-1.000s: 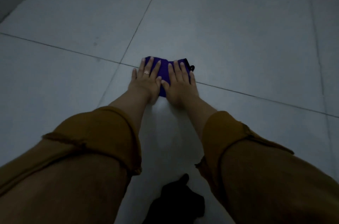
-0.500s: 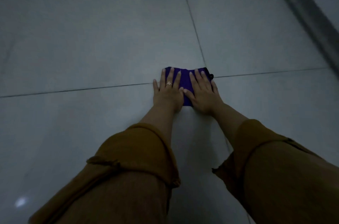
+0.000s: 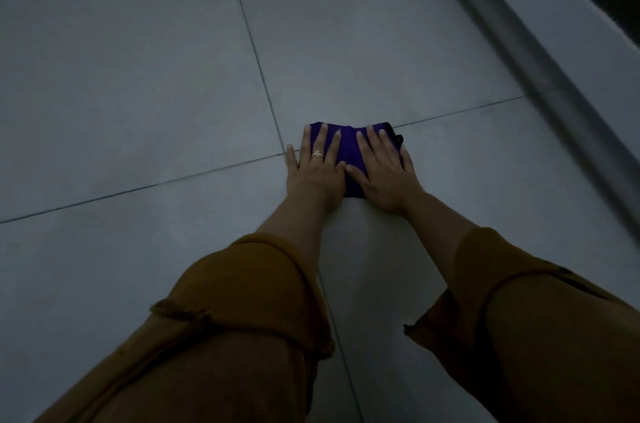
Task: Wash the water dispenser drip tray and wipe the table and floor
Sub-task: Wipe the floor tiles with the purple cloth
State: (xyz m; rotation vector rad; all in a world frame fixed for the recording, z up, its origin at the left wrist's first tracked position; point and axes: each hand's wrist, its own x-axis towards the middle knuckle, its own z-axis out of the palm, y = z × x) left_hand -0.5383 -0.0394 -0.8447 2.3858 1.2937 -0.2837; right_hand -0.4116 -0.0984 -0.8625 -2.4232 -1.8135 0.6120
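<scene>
Both hands, left hand (image 3: 317,168) and right hand (image 3: 382,169), press flat with fingers spread on a folded purple cloth (image 3: 348,149) lying on the grey tiled floor (image 3: 138,93). It is probably soft, light and limp; palm pressure suits it.

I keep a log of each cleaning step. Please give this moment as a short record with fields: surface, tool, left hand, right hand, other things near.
surface: tiled floor, grey, with dark grout lines
tool: purple cloth, flat on the floor where the grout lines cross
left hand: flat, palm down on the cloth, fingers spread, ring on one finger
right hand: flat, palm down on the cloth, beside the left hand
sleeves: mustard, rolled up
near: metal rail along the right
</scene>
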